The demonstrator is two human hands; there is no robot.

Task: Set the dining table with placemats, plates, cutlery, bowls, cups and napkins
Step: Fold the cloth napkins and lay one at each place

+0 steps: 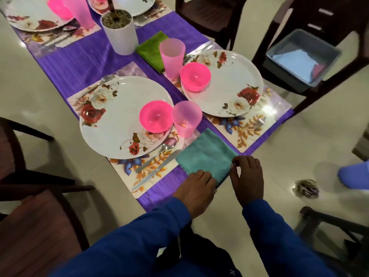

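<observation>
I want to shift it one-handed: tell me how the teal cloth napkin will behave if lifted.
The folded teal cloth napkin looks soft, so it would probably droop and unfold if lifted by one corner. It seems light. Lying flat on the purple table runner, it likely bunches rather than slides when pushed.

I stand in the dining room of a home. Before me is a dining table under a pleated purple cloth (83,62), laid with floral placemats (249,132), round white plates painted with red and white roses (119,120), bright pink plastic bowls (155,116), translucent pink plastic tumblers (172,56) and steel cutlery (153,170). A white cylindrical pot filled with gravel (119,33) sits mid-table as a centrepiece. Dark wooden dining chairs (209,17) ring the table, one of them carrying a grey plastic tub with folded cloths (303,58). The floor is of glossy pale tiles (299,176) which reflect the ceiling light.
</observation>
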